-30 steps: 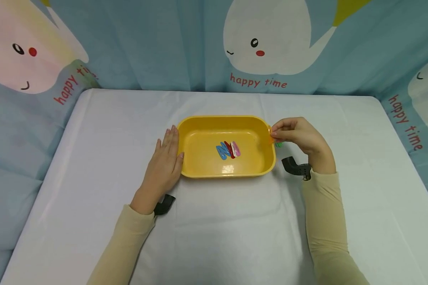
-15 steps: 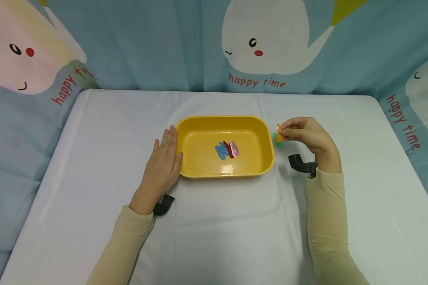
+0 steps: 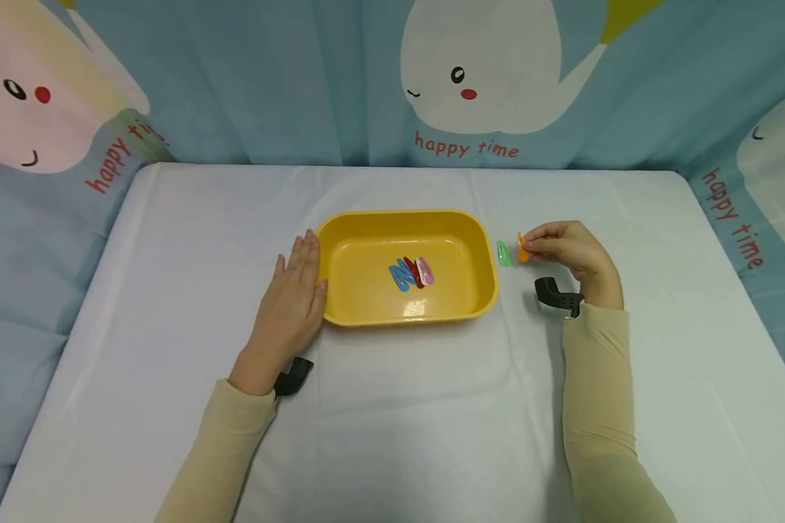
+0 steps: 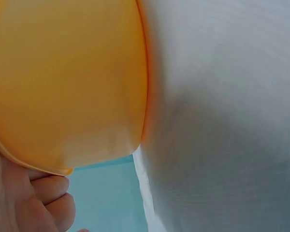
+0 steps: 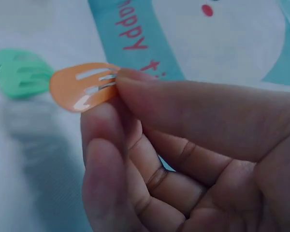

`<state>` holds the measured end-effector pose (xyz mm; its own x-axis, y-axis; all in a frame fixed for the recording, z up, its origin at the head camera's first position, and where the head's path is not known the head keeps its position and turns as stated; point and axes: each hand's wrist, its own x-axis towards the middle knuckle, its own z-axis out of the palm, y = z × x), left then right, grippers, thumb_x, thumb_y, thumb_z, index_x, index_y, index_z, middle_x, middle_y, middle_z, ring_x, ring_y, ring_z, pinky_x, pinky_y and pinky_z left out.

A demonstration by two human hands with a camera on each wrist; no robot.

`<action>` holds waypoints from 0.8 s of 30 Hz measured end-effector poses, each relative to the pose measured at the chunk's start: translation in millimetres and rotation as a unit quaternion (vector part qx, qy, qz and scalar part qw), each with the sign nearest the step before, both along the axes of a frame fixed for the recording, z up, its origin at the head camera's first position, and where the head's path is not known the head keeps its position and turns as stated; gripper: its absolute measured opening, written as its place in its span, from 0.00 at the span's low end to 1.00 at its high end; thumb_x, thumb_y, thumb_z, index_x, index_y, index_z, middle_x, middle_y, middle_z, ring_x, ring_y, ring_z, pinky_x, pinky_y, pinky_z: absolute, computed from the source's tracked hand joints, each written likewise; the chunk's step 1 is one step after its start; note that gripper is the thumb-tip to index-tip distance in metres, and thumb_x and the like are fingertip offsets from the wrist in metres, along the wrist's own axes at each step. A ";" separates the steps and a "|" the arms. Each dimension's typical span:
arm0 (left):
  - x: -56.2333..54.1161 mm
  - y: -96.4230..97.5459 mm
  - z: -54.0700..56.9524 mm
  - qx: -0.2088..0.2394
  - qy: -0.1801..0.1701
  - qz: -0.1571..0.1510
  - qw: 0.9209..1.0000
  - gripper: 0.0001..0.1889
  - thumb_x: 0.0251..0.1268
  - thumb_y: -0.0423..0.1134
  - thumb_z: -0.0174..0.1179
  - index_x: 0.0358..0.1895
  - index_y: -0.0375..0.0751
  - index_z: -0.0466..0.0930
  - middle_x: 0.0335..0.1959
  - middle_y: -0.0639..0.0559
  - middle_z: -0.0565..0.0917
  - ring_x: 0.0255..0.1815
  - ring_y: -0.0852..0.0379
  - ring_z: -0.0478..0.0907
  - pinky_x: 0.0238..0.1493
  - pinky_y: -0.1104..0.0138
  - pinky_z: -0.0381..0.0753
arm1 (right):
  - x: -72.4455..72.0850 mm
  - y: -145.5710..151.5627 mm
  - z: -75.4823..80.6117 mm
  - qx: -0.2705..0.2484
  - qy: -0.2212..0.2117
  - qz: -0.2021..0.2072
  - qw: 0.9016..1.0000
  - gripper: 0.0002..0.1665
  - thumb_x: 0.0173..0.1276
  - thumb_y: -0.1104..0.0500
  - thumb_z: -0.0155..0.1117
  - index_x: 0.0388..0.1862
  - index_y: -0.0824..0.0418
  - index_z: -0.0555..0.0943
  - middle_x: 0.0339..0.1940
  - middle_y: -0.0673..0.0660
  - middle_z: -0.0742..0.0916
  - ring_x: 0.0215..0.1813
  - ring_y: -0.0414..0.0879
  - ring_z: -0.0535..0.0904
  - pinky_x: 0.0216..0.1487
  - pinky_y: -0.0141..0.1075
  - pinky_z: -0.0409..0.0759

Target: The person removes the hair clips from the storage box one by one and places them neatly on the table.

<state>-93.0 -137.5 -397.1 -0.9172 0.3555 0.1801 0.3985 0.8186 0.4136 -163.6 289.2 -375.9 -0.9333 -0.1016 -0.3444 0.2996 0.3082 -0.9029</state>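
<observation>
My right hand point(image 3: 572, 250) pinches an orange snap hair clip point(image 5: 77, 82) between thumb and fingers, at the right of the yellow tray. A green hair clip point(image 3: 504, 253) lies on the table between the tray and that hand; the right wrist view shows it just behind the orange one. On the left, my left hand point(image 3: 286, 305) rests with straight fingers along the side of the yellow tray point(image 3: 408, 320). Inside the tray, near its middle, lie blue hair clips point(image 3: 402, 274), a red one point(image 3: 413, 272) and a pink one point(image 3: 427, 271), close together.
A white cloth covers the table point(image 3: 425, 421). Behind its far edge hangs a blue curtain point(image 3: 288, 87) with whale prints. A black wrist mount point(image 3: 556, 294) sticks out at the right wrist, and another black mount point(image 3: 294, 375) at the left.
My right hand has moved right, from the tray's right rim, carrying the orange hair clip; the green clip now shows fully. My left hand has stayed at the tray's side.
</observation>
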 end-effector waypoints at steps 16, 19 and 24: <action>-0.9 -0.5 -0.9 0.006 -0.004 -0.001 1.000 0.30 0.75 0.40 0.37 0.73 0.27 0.43 0.75 0.39 0.45 0.75 0.47 0.40 0.71 0.49 0.41 | -4.8 -14.3 -11.9 0.163 0.001 -0.035 0.986 0.16 0.61 0.63 0.67 0.41 0.76 0.82 0.22 0.46 0.84 0.24 0.38 0.77 0.29 0.28 0.79; -1.2 -0.4 -1.7 0.008 -0.001 -0.002 1.000 0.30 0.75 0.40 0.37 0.72 0.26 0.43 0.75 0.38 0.45 0.75 0.47 0.41 0.71 0.49 0.41 | -4.2 -15.0 -11.8 0.181 0.008 -0.035 0.983 0.16 0.61 0.63 0.68 0.41 0.76 0.82 0.22 0.46 0.84 0.25 0.38 0.77 0.29 0.27 0.77; -1.5 -0.6 -2.1 0.008 0.000 -0.002 1.000 0.30 0.75 0.40 0.37 0.73 0.27 0.43 0.75 0.39 0.45 0.75 0.47 0.41 0.71 0.49 0.41 | -3.8 -16.0 -10.5 0.194 0.006 -0.037 0.980 0.15 0.60 0.62 0.69 0.40 0.74 0.83 0.22 0.47 0.84 0.26 0.39 0.77 0.30 0.27 0.77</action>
